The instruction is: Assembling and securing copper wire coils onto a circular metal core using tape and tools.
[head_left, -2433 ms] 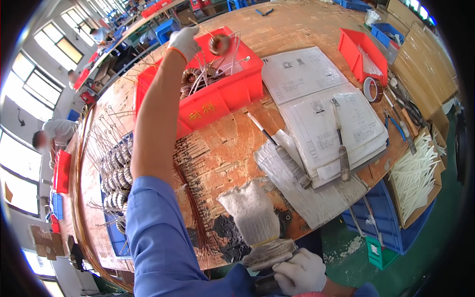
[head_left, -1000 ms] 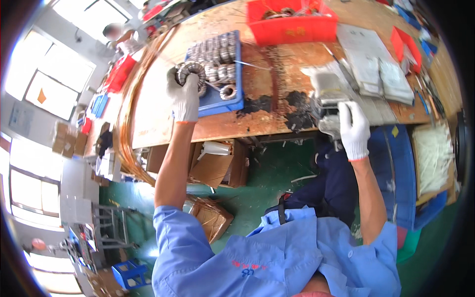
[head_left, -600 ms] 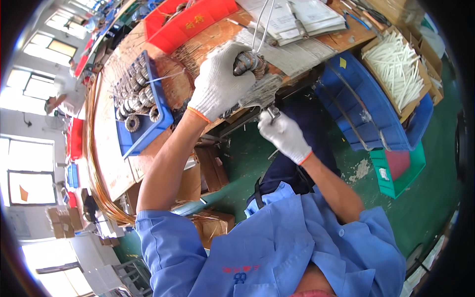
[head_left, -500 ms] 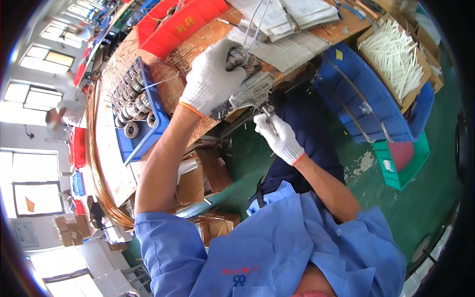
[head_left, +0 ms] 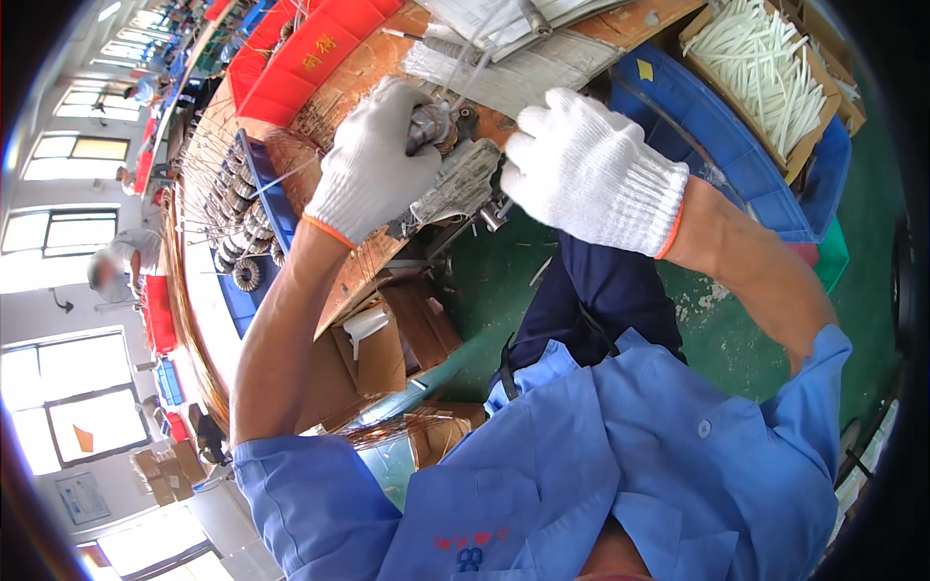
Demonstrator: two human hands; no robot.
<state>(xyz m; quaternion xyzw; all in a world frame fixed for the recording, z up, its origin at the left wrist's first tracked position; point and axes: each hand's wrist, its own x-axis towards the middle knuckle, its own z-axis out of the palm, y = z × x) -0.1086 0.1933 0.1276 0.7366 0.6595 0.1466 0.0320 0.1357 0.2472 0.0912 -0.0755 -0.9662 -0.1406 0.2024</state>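
My left hand (head_left: pixel 373 160), in a white knit glove with an orange cuff edge, is closed around a wire-wound ring coil (head_left: pixel 429 128). The coil rests at a bench vise whose jaws (head_left: pixel 460 184) look wrapped in worn grey material. My right hand (head_left: pixel 596 174), gloved the same way, is raised just right of the vise. Its fingers are slightly bent and apart, pointing toward the coil, and I see nothing in them. Below its thumb shows the metal screw end (head_left: pixel 494 215) of the vise. Pale strips (head_left: pixel 473 77) rise beyond the coil.
Several wound ring coils stand in a blue tray (head_left: pixel 283 194) at left, near a red bin (head_left: pixel 320 53). Papers (head_left: pixel 523 68) and a handled tool (head_left: pixel 450 48) lie on the bench. White strips fill a carton (head_left: pixel 760 77) over a blue crate (head_left: pixel 668 116). Cardboard boxes (head_left: pixel 378 353) sit below.
My right hand has left the vise's screw end and risen up and to the right, its fingers now apart. My left hand stays on the coil; the whole view has shifted slightly.
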